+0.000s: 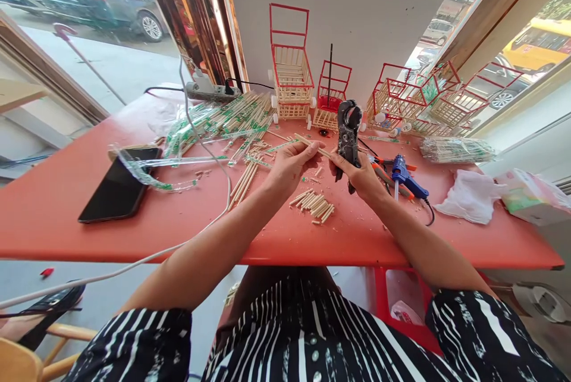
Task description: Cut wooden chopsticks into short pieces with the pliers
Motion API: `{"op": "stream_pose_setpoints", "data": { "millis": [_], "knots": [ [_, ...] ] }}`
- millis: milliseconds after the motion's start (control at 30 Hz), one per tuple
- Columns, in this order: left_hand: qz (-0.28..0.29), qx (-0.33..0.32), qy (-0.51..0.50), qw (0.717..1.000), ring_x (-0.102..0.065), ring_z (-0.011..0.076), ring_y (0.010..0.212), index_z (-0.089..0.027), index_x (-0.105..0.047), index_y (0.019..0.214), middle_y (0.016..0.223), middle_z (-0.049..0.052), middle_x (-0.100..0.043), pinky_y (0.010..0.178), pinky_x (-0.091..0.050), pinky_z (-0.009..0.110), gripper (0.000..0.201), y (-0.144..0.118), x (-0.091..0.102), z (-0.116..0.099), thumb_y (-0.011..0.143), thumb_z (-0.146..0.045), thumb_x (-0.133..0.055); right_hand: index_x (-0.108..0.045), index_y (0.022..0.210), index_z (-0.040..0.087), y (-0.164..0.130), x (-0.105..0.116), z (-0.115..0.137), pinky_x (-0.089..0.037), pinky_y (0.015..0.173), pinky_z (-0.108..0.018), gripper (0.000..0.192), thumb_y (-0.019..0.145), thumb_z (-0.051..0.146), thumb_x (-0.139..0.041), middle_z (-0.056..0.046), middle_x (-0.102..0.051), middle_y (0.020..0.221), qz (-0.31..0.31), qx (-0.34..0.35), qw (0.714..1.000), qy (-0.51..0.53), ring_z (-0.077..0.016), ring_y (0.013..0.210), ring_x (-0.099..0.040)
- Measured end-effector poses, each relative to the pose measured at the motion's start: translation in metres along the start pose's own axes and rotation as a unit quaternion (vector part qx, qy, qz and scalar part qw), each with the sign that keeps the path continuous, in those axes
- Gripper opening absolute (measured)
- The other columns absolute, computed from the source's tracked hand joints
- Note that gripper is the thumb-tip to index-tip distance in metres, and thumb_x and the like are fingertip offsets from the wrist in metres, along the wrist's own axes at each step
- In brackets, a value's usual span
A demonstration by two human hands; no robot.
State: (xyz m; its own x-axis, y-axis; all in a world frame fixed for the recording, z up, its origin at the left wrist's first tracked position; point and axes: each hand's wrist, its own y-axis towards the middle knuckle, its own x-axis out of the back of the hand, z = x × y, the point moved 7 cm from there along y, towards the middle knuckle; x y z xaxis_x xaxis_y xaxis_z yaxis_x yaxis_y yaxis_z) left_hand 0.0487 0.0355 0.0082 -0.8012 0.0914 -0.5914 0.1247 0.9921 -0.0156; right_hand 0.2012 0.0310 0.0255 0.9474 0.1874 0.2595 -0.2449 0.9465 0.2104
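Striped sleeves lead to two hands over a red table (66, 209). Left hand (289, 163) pinches a thin stick (312, 145); right hand (362, 177) grips black cutters (348, 132) upright, touching the stick's end. Cut pieces (314, 203) lie just below the hands, a blue glue gun (404, 175) beside the right.

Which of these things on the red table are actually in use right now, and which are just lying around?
In use: stick in left hand; cutter in right hand; cut pieces; stick pile.

Lying about: phone, glue gun, tissue, power strip, finished carts.
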Motion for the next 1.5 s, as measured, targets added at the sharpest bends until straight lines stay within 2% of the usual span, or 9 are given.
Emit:
{"op": "stream_pose_setpoints", "data": {
  "millis": [167, 400, 633, 767, 933, 1100, 1200, 1333, 1500],
  "knots": [
    [-0.028, 0.061, -0.037, 0.997, -0.065, 0.0072, 0.055, -0.010, -0.074, 0.080, 0.064, 0.002, -0.069, 0.060, -0.056, 0.018, 0.019, 0.005, 0.006, -0.005, 0.098, -0.016, -0.072, -0.064, 0.083, 0.020, 0.000, 0.001, 0.013, -0.050, 0.059, -0.030, 0.055, 0.079, 0.072, -0.080, -0.001, -0.061, 0.073, 0.015, 0.003, 0.998, 0.062, -0.0147, 0.067, -0.058],
    [-0.014, 0.077, -0.036, 0.996, -0.068, 0.0077, 0.056, -0.011, -0.070, 0.076, 0.065, 0.002, -0.071, 0.059, -0.057, 0.017, 0.021, 0.002, 0.001, -0.004, 0.096, -0.016, -0.076, -0.062, 0.087, 0.021, -0.002, -0.005, 0.018, -0.048, 0.070, -0.031, 0.047, 0.093, 0.067, -0.068, 0.000, -0.059, 0.077, 0.084, 0.059, 0.995, 0.001, -0.0151, 0.073, -0.057],
    [0.030, 0.078, -0.018, 0.996, -0.069, 0.0096, 0.057, -0.008, -0.071, 0.077, 0.064, 0.006, -0.072, 0.060, -0.057, 0.019, 0.024, 0.001, -0.003, -0.004, 0.100, -0.015, -0.070, -0.061, 0.089, 0.021, -0.004, -0.004, 0.020, -0.041, 0.068, -0.031, 0.046, 0.095, 0.066, -0.066, 0.001, -0.058, 0.076, 0.082, 0.085, 0.991, -0.062, -0.0144, 0.069, -0.049],
    [0.063, 0.068, -0.004, 0.996, -0.068, 0.0089, 0.055, -0.008, -0.070, 0.077, 0.068, 0.006, -0.074, 0.061, -0.057, 0.019, 0.023, 0.002, -0.004, -0.004, 0.095, -0.020, -0.078, -0.060, 0.089, 0.021, -0.005, -0.004, 0.019, -0.042, 0.068, -0.030, 0.049, 0.091, 0.069, -0.069, 0.000, -0.058, 0.076, 0.072, 0.080, 0.991, -0.076, -0.0147, 0.070, -0.050],
    [0.060, 0.077, 0.001, 0.995, -0.068, 0.0089, 0.056, -0.009, -0.069, 0.075, 0.064, 0.005, -0.071, 0.061, -0.057, 0.019, 0.024, 0.004, -0.003, 0.000, 0.092, -0.020, -0.081, -0.059, 0.088, 0.021, -0.004, -0.006, 0.016, -0.042, 0.068, -0.030, 0.050, 0.090, 0.070, -0.068, 0.000, -0.058, 0.076, 0.070, 0.084, 0.990, -0.086, -0.0146, 0.070, -0.051],
    [0.056, 0.056, 0.012, 0.997, -0.067, 0.0089, 0.056, -0.009, -0.069, 0.075, 0.065, 0.005, -0.072, 0.062, -0.056, 0.020, 0.024, 0.005, -0.002, -0.002, 0.094, -0.020, -0.079, -0.059, 0.088, 0.021, -0.003, -0.006, 0.015, -0.041, 0.066, -0.030, 0.049, 0.090, 0.069, -0.069, 0.001, -0.057, 0.073, 0.068, 0.086, 0.991, -0.083, -0.0134, 0.066, -0.048],
    [0.049, 0.020, 0.035, 0.998, -0.067, 0.0085, 0.055, -0.010, -0.070, 0.074, 0.067, 0.005, -0.073, 0.061, -0.055, 0.020, 0.024, 0.005, -0.002, -0.008, 0.093, -0.019, -0.079, -0.060, 0.085, 0.020, -0.001, -0.005, 0.014, -0.043, 0.068, -0.031, 0.051, 0.092, 0.070, -0.067, 0.000, -0.058, 0.073, 0.084, 0.088, 0.988, -0.091, -0.0144, 0.069, -0.051],
    [0.050, -0.043, 0.111, 0.992, -0.066, 0.0089, 0.057, -0.009, -0.074, 0.073, 0.065, 0.006, -0.072, 0.059, -0.052, 0.019, 0.022, 0.003, -0.005, -0.018, 0.087, -0.020, -0.086, -0.062, 0.086, 0.020, 0.003, -0.002, 0.009, -0.046, 0.069, -0.032, 0.057, 0.091, 0.077, -0.061, -0.002, -0.060, 0.076, 0.095, 0.070, 0.989, -0.085, -0.0161, 0.071, -0.056],
    [0.081, -0.068, 0.179, 0.978, -0.064, 0.0104, 0.054, -0.010, -0.075, 0.069, 0.061, 0.005, -0.070, 0.058, -0.052, 0.022, 0.027, 0.002, -0.009, -0.019, 0.079, -0.029, -0.092, -0.060, 0.084, 0.019, 0.005, 0.002, 0.008, -0.045, 0.068, -0.031, 0.054, 0.093, 0.072, -0.064, -0.001, -0.059, 0.075, 0.078, 0.074, 0.988, -0.110, -0.0156, 0.070, -0.055]
  ]
}}
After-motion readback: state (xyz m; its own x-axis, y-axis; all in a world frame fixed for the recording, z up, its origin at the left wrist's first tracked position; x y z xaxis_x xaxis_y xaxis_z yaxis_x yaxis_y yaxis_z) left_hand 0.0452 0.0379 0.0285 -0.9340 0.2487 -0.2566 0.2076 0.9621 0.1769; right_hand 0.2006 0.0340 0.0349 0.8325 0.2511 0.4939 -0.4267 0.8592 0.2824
